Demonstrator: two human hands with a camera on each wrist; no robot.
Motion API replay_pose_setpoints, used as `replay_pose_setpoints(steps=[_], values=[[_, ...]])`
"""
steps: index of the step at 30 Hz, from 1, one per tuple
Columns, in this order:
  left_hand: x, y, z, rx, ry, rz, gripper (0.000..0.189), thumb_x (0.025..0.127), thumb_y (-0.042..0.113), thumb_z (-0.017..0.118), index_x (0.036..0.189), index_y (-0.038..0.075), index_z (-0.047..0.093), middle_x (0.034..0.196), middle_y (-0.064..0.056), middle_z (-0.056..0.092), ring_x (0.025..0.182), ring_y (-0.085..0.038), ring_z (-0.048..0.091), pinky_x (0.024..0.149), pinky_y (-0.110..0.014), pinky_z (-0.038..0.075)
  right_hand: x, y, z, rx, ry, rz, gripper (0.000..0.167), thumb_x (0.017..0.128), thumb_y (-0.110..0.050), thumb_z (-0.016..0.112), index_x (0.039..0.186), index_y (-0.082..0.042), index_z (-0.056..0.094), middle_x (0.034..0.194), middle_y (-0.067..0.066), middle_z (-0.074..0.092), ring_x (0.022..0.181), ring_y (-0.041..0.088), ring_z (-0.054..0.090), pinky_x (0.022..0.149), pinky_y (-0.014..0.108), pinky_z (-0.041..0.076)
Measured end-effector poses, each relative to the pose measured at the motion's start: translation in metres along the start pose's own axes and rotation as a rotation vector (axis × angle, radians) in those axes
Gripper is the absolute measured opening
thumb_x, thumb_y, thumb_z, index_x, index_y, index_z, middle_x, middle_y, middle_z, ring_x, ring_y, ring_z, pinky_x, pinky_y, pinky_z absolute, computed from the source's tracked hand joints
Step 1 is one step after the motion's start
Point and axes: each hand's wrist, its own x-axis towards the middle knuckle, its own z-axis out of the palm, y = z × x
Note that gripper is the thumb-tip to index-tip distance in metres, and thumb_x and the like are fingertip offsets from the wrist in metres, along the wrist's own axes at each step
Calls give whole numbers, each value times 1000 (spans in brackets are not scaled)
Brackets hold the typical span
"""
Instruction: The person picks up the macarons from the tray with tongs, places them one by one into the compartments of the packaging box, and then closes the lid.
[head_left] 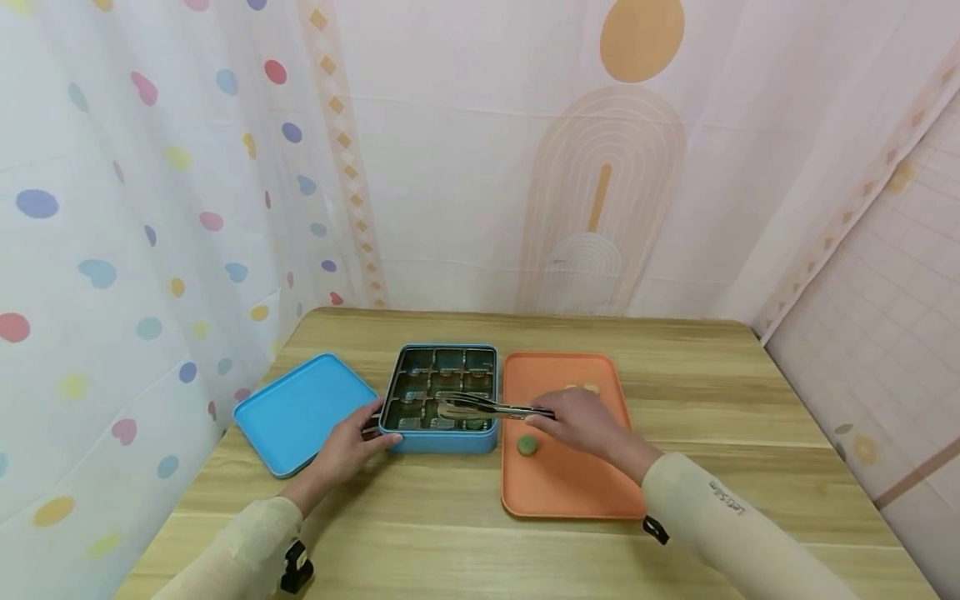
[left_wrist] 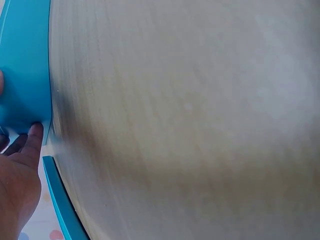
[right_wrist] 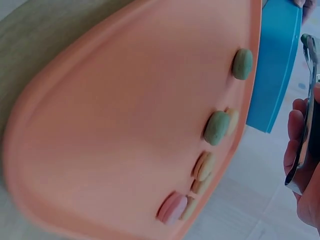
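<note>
My left hand [head_left: 347, 447] holds the near-left corner of a blue box [head_left: 444, 442], thumb on its front wall and fingers along its side. Inside the box is a dark tray split into several square compartments; a green macaron [head_left: 475, 423] sits in the near-right one. Metal tongs [head_left: 491, 407] are gripped in my right hand [head_left: 581, 421], their tips over the box's compartments. In the right wrist view a bit of green shows at the tongs' tips. The orange tray [head_left: 566, 492] beneath my right hand bears a green macaron [head_left: 527, 445] near its left edge.
More macarons lie on the tray, among them a pink one [right_wrist: 172, 207], a second green one [right_wrist: 216, 128] and several pale yellow ones. The blue lid [head_left: 303, 417] lies left of the box on the wooden table [head_left: 420, 533]. Patterned curtains [head_left: 465, 167] hang behind the table.
</note>
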Motion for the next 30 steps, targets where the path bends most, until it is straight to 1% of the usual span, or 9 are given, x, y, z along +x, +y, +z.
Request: replay_pose_setpoints(steps=[2,7,9,13,17,20,24,28,30], values=[[1,0,0,3,-1,-1,79,92,33,72,152,-1,34,139,-26,49,118,-36,57,91,-45,53,2,0,2,7,-4,6,27,100,-35,61,112,-15,74,92,-7,71,65,1,53,63,26,46],[2,-1,0,-9,-4,-11,79,93,31,72,153,-1,33,140,-25,48,118,-34,57,91,-44,53,7,1,7,-2,-25,9,25,101,-36,60,107,-17,73,84,-11,66,60,4,50,58,26,42],[2,-1,0,-17,-3,-11,78,93,30,72,153,-1,33,140,-25,48,118,-35,57,92,-44,53,8,1,7,-8,-29,18,26,100,-37,60,110,-16,73,87,-9,68,64,4,54,60,27,45],[1,0,0,-29,-6,-9,78,93,28,72,153,0,33,140,-26,49,119,-36,58,91,-43,54,8,0,7,0,-26,56,32,100,-36,61,120,-13,72,102,-2,72,73,9,63,64,30,51],[0,-1,0,-34,-5,-10,77,93,27,72,153,-1,33,140,-26,49,118,-36,58,91,-42,54,7,2,4,2,-1,67,33,99,-35,63,121,-13,72,103,0,73,71,7,61,63,28,50],[1,-1,0,-40,-6,-12,77,93,27,72,153,0,33,140,-26,49,119,-36,58,91,-42,54,5,3,0,27,7,56,30,99,-34,63,119,-13,72,90,-5,71,60,2,54,60,27,47],[1,-1,1,-43,-9,-11,77,93,27,72,153,0,33,140,-26,49,119,-36,58,90,-42,54,2,6,-4,74,13,57,25,99,-32,63,114,-15,73,81,-10,68,55,-2,49,59,26,45],[1,-1,1,-39,-9,-7,77,93,27,72,153,-1,33,139,-26,49,118,-35,58,90,-41,54,-2,11,-7,82,40,51,14,98,-31,65,100,-20,73,71,-15,60,53,0,44,53,24,38],[1,-1,1,-33,-7,-4,76,93,27,72,153,-1,33,139,-26,49,118,-35,58,90,-41,54,-4,14,-9,81,56,43,13,98,-31,65,94,-21,71,66,-15,54,51,1,41,51,23,35]])
